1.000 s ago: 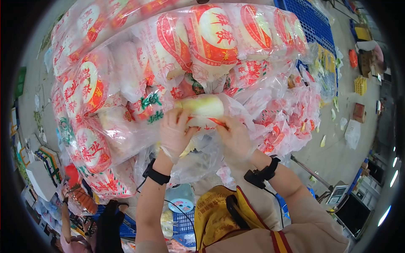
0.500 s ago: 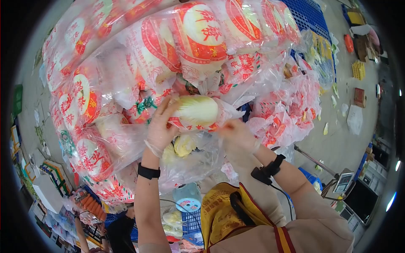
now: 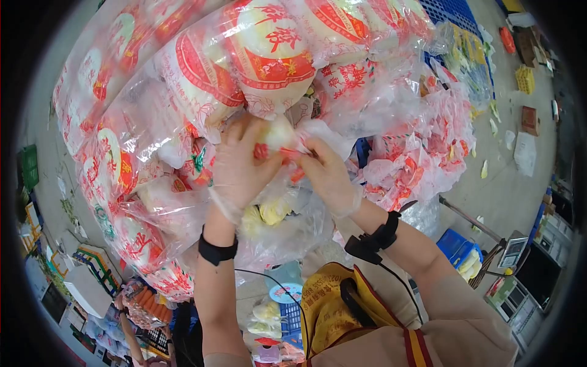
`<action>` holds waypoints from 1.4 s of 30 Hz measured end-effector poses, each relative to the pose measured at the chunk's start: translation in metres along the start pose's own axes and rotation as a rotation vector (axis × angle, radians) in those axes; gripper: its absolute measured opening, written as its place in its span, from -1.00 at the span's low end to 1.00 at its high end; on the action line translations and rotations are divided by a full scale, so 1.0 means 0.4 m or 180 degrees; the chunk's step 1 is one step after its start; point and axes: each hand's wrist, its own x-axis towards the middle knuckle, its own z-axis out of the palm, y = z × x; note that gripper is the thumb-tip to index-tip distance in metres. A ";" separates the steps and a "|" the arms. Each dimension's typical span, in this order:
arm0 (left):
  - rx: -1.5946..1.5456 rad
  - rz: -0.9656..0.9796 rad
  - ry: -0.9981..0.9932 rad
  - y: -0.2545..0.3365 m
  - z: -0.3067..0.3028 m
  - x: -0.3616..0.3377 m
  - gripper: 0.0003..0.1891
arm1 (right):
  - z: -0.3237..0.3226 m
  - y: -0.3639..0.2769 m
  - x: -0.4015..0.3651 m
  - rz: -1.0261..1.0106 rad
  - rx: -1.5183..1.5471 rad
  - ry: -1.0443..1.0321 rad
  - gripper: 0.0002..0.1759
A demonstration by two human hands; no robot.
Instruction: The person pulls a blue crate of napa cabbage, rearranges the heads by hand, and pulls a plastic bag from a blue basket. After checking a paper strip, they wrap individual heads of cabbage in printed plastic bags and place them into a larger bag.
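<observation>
In front of me a pale napa cabbage (image 3: 278, 132) lies among the heaped plastic bags, partly covered by a red-and-white printed wrapper (image 3: 292, 156). My left hand (image 3: 240, 164), in a thin clear glove, wraps round the cabbage's left side. On the other side my right hand (image 3: 332, 178), gloved too, pinches the wrapper between thumb and fingers. The fingertips are slightly blurred. Just below my hands, yellowish cabbage leaves (image 3: 273, 211) show inside a clear plastic bag (image 3: 281, 241).
Large clear bags of printed, wrapped cabbages (image 3: 272, 55) are piled ahead. Crumpled wrappers (image 3: 422, 150) form a heap at right. A scale (image 3: 512, 252) and a blue basket (image 3: 455, 244) stand lower right. Another person's arm (image 3: 131, 339) is at lower left, near carrots (image 3: 147, 306).
The cabbage has turned so less of its length shows. My right hand has moved up and left, closer to my left hand, pulling the wrapper in against the cabbage.
</observation>
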 end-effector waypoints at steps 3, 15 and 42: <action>-0.0338 -0.0660 -0.0177 0.007 -0.024 0.016 -0.25 | 0.031 -0.045 0.068 -0.0352 -0.0245 -0.0189 -0.86; 0.1453 0.0761 0.0359 -0.030 0.043 -0.117 -0.68 | -0.059 0.072 0.012 -0.0445 -0.2536 0.0566 -0.60; -0.6498 -0.1136 0.0484 -0.041 -0.068 -0.210 -0.25 | 0.139 -0.108 -0.055 -0.2786 -0.0701 -0.1004 -0.76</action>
